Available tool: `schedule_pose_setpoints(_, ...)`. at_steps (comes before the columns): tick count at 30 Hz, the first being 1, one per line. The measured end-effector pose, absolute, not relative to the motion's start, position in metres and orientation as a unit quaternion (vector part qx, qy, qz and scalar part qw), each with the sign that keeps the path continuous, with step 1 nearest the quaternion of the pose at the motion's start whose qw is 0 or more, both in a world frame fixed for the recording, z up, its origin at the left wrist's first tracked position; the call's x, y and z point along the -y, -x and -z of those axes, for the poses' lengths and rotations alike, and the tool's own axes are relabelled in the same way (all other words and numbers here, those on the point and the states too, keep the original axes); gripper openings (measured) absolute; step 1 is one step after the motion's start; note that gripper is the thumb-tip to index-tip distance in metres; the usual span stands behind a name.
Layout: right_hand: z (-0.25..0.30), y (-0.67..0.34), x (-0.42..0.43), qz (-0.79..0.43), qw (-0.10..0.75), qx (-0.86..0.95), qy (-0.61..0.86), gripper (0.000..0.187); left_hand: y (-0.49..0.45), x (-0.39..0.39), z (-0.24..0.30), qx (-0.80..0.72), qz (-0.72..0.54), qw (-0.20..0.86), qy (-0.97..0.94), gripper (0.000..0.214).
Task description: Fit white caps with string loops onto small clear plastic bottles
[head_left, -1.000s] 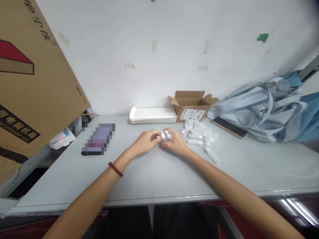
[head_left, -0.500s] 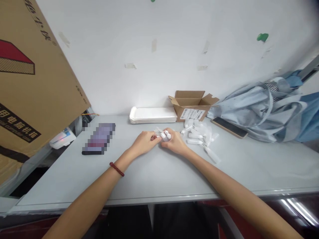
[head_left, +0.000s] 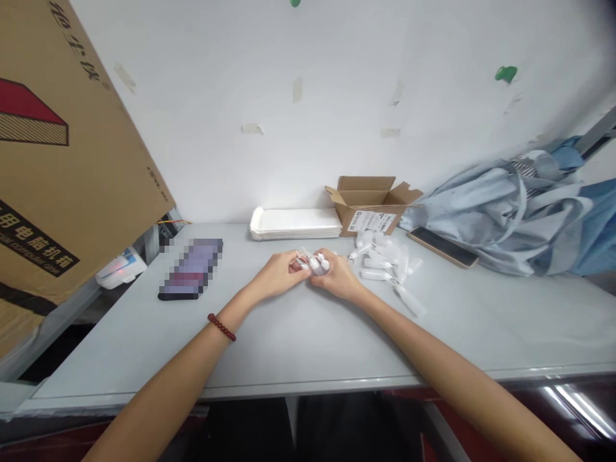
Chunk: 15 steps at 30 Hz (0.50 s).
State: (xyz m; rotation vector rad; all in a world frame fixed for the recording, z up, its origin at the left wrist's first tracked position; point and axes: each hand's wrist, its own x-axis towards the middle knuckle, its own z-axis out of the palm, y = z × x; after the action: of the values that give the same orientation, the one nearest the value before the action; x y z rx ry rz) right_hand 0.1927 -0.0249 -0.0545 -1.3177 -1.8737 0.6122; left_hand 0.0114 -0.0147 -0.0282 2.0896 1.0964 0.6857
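Note:
My left hand (head_left: 283, 273) is closed, thumb and fingers pinched on thin pale strands (head_left: 301, 258), which look like a thin band or string. Beside it, my right hand (head_left: 337, 276) wraps round a small bundle of white-capped translucent plastic tubes (head_left: 319, 263). The two hands almost meet just above the table, and the strands run close to the caps. The fingers hide most of the bundle. To the right of my right hand lies a loose pile of similar translucent tubes (head_left: 378, 274).
Behind the hands are a stack of white envelopes (head_left: 298, 221) and an open cardboard box (head_left: 368, 215). A phone (head_left: 443, 246) lies near blue-grey cloth (head_left: 486, 199) at right. Another, blurred phone-like device (head_left: 192, 268) is at left, with a large carton (head_left: 81, 147) beyond.
The fingers of my left hand have shifted slightly, and the strands show more clearly now. My right hand stays almost in place round the tubes.

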Motion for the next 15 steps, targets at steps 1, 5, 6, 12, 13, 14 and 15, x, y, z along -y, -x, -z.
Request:
schedule_pose_setpoints(1,0.055,-0.193,0.025,-0.237,0.374,0.734,0.515,0.03,-0.011,0.015,0.028,-0.41,-0.265,0.345,-0.802,0.021)
schedule_pose_setpoints(5,0.054,-0.192,0.026,-0.224,0.365,0.745,0.511,0.033,-0.012,0.014,0.03,-0.43,-0.257,0.373,-0.781,0.021)
schedule_pose_setpoints(6,0.054,-0.192,0.026,-0.221,0.364,0.748,0.509,0.033,-0.013,0.014,0.03,-0.449,-0.257,0.387,-0.763,0.023)
schedule_pose_setpoints(12,0.058,-0.195,0.022,-0.17,0.348,0.725,0.569,0.036,-0.003,0.004,0.019,-0.511,-0.322,0.575,-0.552,0.019)
schedule_pose_setpoints(13,0.059,-0.196,0.022,-0.164,0.347,0.72,0.578,0.035,0.001,0.001,0.016,-0.497,-0.344,0.612,-0.51,0.016)
schedule_pose_setpoints(14,0.06,-0.196,0.021,-0.16,0.347,0.717,0.583,0.033,0.005,-0.001,0.013,-0.482,-0.362,0.645,-0.47,0.014)
schedule_pose_setpoints(15,0.06,-0.196,0.02,-0.157,0.347,0.715,0.587,0.033,0.007,-0.002,0.01,-0.467,-0.374,0.671,-0.438,0.015)
